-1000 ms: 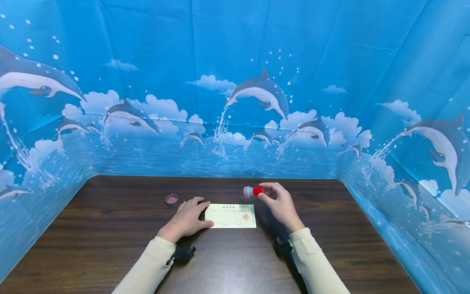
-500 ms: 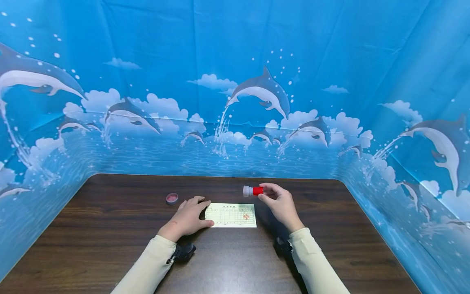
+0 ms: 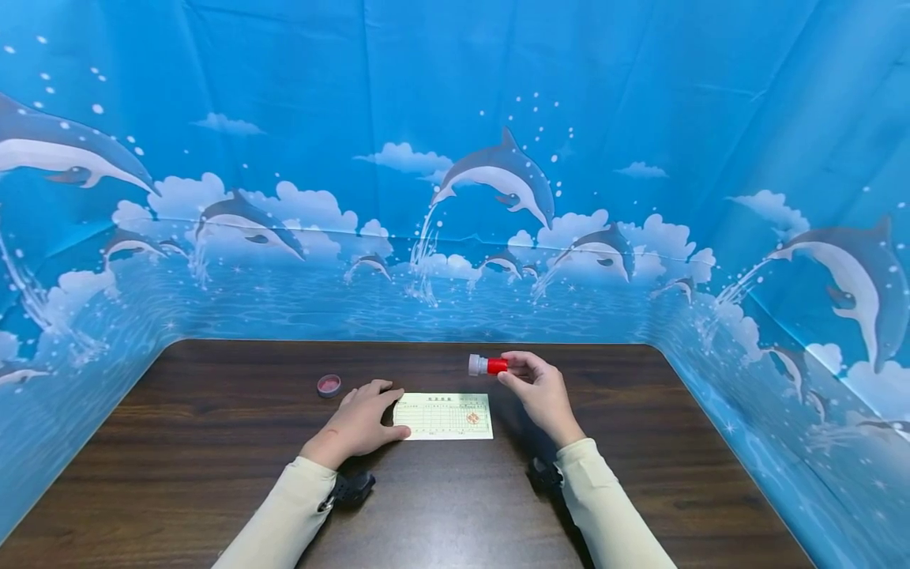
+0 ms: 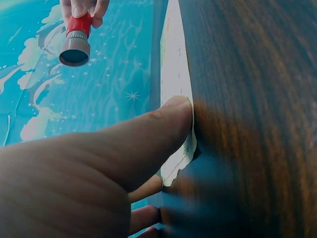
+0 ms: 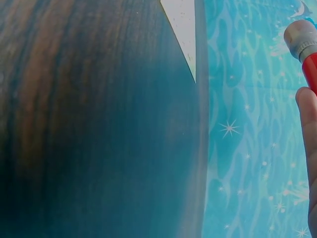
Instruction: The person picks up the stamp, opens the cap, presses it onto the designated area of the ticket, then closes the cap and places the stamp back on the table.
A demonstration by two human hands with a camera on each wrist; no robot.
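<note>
My right hand [image 3: 546,399] pinches a red-handled stamp [image 3: 497,366] by its handle, thumb below and fingers above. The stamp lies sideways in the air, its pale round head pointing left, above the far right end of a printed receipt slip [image 3: 434,419]. A round orange-red stamp mark shows on the slip's right part. My left hand [image 3: 355,424] rests at the slip's left end, with thumb and fingers spread and the thumb [image 4: 171,116] pressing on the paper. In the left wrist view the stamp's round face [image 4: 74,57] looks dark. Only a corner of the slip [image 5: 183,29] shows in the right wrist view.
A small round red ink pad [image 3: 329,386] sits on the dark wooden table [image 3: 213,442], beyond my left hand. A blue dolphin-print curtain [image 3: 320,300] surrounds the table's far side and both flanks. Dark wrist cameras [image 3: 353,488] are strapped on both wrists.
The whole head view has shifted slightly. Both hands keep nearly the same pose, with the stamp still held in the air and the slip lying in place.
</note>
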